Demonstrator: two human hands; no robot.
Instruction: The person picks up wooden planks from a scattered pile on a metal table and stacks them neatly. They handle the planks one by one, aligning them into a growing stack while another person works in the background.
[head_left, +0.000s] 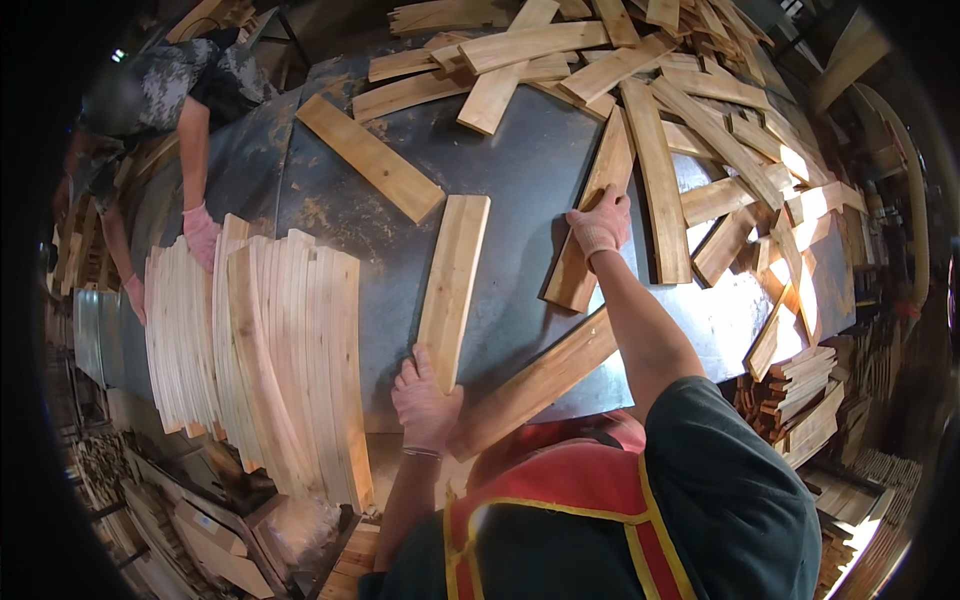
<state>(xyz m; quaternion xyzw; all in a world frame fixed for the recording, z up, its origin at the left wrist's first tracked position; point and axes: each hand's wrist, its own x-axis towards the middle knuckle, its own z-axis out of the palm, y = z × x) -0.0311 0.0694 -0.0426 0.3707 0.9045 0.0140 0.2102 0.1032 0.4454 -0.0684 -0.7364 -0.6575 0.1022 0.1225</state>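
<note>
My left hand (426, 401), in a pale pink glove, grips the near end of a light wooden board (456, 277). That board points away from me across the metal-topped table (517, 172). Farther right, my gloved right hand (602, 221) holds a darker wooden board (571, 271) around its middle, with the thumb and fingers over its edges. Between my arms another board (544, 375) lies slantwise over the table's near edge, partly hidden by my right forearm. A single board with a knot (371, 159) rests flat beyond my left hand.
Tightly lined-up boards (300, 360) stand on edge at the left, where a co-worker's gloved hand (201, 234) touches them. Loose boards (705, 135) lie heaped at the back and right. Stacked wood (802, 397) sits below the table's right side, cardboard boxes (214, 540) at lower left.
</note>
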